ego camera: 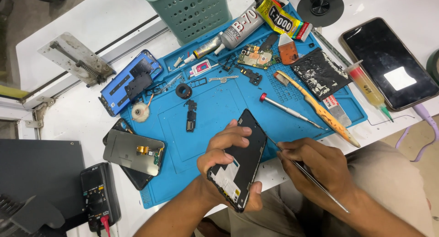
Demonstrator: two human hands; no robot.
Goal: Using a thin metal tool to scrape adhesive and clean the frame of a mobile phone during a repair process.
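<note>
White tabletop (114, 17) carries a blue work mat (219, 104) strewn with phone parts and tools. Nearest the camera, the left hand (222, 157) wraps around an opened phone frame (240, 161), thumb over the top face and fingers under the far edge, holding it tilted above the mat's near edge. The frame is black and gutted, with pale adhesive or foil patches showing at its lower end and a thin rim running all around. The right hand (315, 166) is closed in a pinch on slim metal tweezers (306, 173), whose tip meets the frame's right edge; the exact contact point is too small to make out. The tweezers' back end runs out past the wrist.

Left of the hands, a detached screen panel (132, 152) with a small gold flex lies on another dark panel, and a multimeter (98, 196) sits partly cut off at the bottom edge. Farther out on the mat lie a red-capped screwdriver (286, 110), a worn toothbrush (315, 109), a small circuit board (257, 56) and a blue back cover (130, 81). Beyond them stand glue tubes (256, 18) and a green basket (192, 10), its top cut off. A dark phone (388, 63) rests at the far right.
</note>
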